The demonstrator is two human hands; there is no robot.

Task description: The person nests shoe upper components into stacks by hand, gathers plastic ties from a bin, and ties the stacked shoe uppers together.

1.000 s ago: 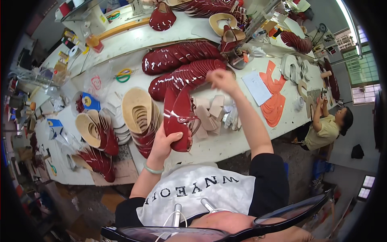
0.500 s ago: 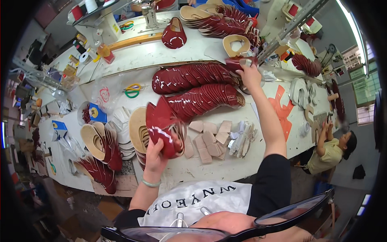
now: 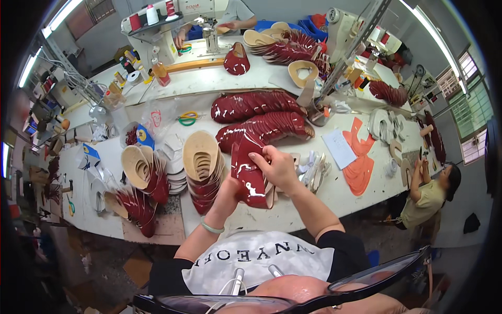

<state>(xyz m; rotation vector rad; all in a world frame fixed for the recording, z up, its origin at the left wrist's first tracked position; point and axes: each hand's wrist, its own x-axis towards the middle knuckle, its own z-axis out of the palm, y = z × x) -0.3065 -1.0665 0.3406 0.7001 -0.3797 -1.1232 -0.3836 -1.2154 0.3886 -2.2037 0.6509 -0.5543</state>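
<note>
Close in front of me, both my hands hold glossy dark red shoe uppers [image 3: 248, 175] with pale lining edges, apparently several together. My left hand [image 3: 226, 192] grips their lower left side, its fingers mostly hidden behind them. My right hand [image 3: 280, 168] is closed on their right side, thumb on the shiny face. Just beyond lie two long rows of overlapping red uppers [image 3: 256, 106]. Left of my left hand stands a nested stack of red uppers with beige insides [image 3: 202, 144]. Pale cut pieces are partly hidden behind my right hand.
Further left sit more stacked uppers [image 3: 137, 163] and green-yellow scissors [image 3: 187, 119]. Orange sheets [image 3: 358, 157] and white paper [image 3: 339, 148] lie to the right. A metal post [image 3: 349, 49] rises beyond. One person works at the far sewing machine [image 3: 210, 39], another [image 3: 431, 196] at right.
My right hand has come back from the far right side to the uppers in my left hand and now grips them too. The view has tilted up, showing more of the far side.
</note>
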